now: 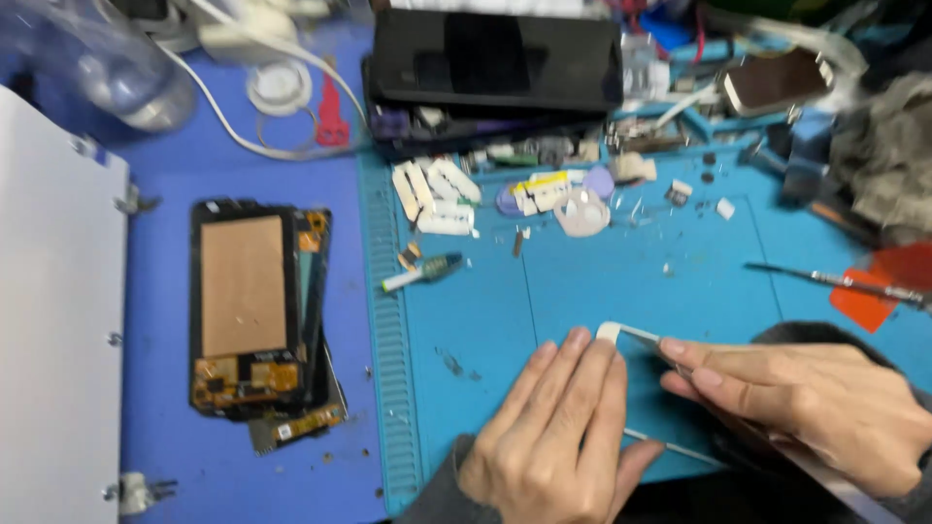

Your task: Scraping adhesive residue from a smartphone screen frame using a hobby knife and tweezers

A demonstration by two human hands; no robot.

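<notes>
We see the left hand [555, 435] lying flat on the blue work mat [621, 291], its fingers [568, 374] extended and held close together, the fingertips touching the near end of a small white strip [612, 332]; the right hand [806, 403] comes in from the right, its thumb and forefinger [718, 357] pinching a pair of thin metal tweezers [652, 340] whose tip meets that same white strip; the strip thus lies low on the mat, between the two hands, just in front of the left fingertips; a second thin metal prong [670, 446] shows below, between the two hands; we cannot tell whether the tweezers actually grip the strip or merely touch it; well to the left, off the mat on the darker blue table [165, 175], a stack of opened phone parts [254, 320] lies with a brown panel facing up; further up the mat we note scattered white plastic bits [437, 199], a small screwdriver [427, 272] with a green handle, and a dark phone [495, 60] at the top edge; a slim metal tool [845, 281] rests at the right, over an orange scrap [864, 306]; a white panel [53, 320] fills the left border.
</notes>
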